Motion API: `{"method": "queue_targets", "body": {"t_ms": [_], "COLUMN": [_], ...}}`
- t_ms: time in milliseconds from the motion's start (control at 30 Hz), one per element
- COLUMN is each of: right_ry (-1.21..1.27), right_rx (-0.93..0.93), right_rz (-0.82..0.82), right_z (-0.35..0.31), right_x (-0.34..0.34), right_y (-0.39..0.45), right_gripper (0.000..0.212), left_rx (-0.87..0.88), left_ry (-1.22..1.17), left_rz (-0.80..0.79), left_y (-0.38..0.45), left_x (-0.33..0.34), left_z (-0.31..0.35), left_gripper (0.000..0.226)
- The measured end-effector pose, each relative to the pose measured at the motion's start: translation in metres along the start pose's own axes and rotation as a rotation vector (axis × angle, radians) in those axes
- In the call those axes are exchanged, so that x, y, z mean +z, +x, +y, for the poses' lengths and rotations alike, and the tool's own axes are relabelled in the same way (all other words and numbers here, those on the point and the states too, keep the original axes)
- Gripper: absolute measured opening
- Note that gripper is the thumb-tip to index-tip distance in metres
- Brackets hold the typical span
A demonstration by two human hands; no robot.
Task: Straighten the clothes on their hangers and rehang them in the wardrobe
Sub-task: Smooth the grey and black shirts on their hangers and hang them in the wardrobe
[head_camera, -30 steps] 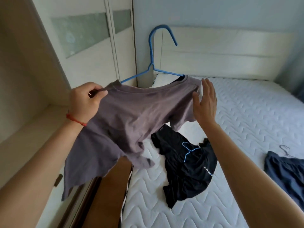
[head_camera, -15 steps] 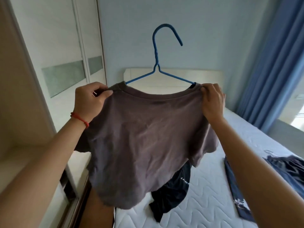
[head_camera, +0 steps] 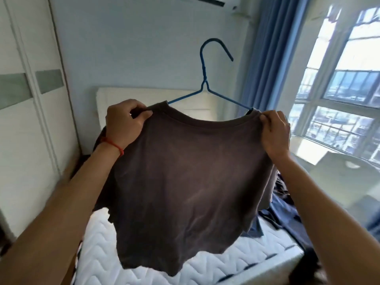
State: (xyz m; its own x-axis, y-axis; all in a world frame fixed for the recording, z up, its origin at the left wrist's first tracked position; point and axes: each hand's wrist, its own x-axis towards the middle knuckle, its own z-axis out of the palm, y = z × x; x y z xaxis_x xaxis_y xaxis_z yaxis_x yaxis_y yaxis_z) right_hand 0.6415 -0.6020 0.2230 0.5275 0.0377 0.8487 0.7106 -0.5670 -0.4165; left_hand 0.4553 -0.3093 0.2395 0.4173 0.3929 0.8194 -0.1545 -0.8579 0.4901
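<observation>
The left hand [head_camera: 124,122] pinches one shoulder of the brown-grey cotton T-shirt [head_camera: 185,182] on its blue wire hanger [head_camera: 205,79]; the right hand [head_camera: 274,133] pinches the other.

Room stuff: a white quilted mattress [head_camera: 226,262] with a zigzag stitch pattern sits down below both hands. A padded white headboard [head_camera: 133,94] is just behind the left hand [head_camera: 123,122], against a pale blue wall [head_camera: 123,48]. Blue curtain [head_camera: 265,58] hangs above the right hand [head_camera: 274,132], and a big bright window [head_camera: 339,99] with a barred lower pane is off to that hand's outer side. Some blurry white furniture [head_camera: 339,182] is below the window. An air conditioner [head_camera: 205,0] peeks in way up top.
</observation>
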Motion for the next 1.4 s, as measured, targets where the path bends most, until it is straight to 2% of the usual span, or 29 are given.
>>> {"method": "queue_targets", "body": {"t_ms": [200, 400, 600, 767, 1000, 1167, 1400], "right_ry": [-0.086, -0.143, -0.237, -0.263, -0.216, -0.19, -0.081], "right_rx": [0.012, 0.031, 0.065, 0.127, 0.181, 0.201, 0.245], "right_rz": [0.013, 0.014, -0.046, -0.17, -0.29, -0.381, -0.567], "right_z": [0.063, 0.119, 0.185, 0.232, 0.291, 0.343, 0.432], "right_x": [-0.075, -0.075, -0.013, 0.053, 0.131, 0.182, 0.257], "right_y": [0.004, 0.013, 0.024, 0.036, 0.046, 0.048, 0.058], "right_gripper": [0.026, 0.025, 0.021, 0.018, 0.027, 0.018, 0.02], "left_rx": [-0.029, -0.07, -0.105, -0.224, -0.328, -0.399, -0.541], "left_ry": [-0.076, -0.101, -0.088, -0.105, -0.066, -0.009, 0.141], "left_rz": [-0.034, -0.088, -0.138, -0.195, -0.294, -0.3, -0.256], "left_y": [-0.03, -0.034, -0.02, -0.019, -0.019, -0.023, -0.032], "left_x": [0.07, 0.139, 0.227, 0.299, 0.368, 0.415, 0.494], "left_z": [0.056, 0.057, 0.004, -0.046, -0.1, -0.125, -0.143], "left_gripper": [0.013, 0.013, 0.013, 0.011, 0.01, 0.011, 0.012]}}
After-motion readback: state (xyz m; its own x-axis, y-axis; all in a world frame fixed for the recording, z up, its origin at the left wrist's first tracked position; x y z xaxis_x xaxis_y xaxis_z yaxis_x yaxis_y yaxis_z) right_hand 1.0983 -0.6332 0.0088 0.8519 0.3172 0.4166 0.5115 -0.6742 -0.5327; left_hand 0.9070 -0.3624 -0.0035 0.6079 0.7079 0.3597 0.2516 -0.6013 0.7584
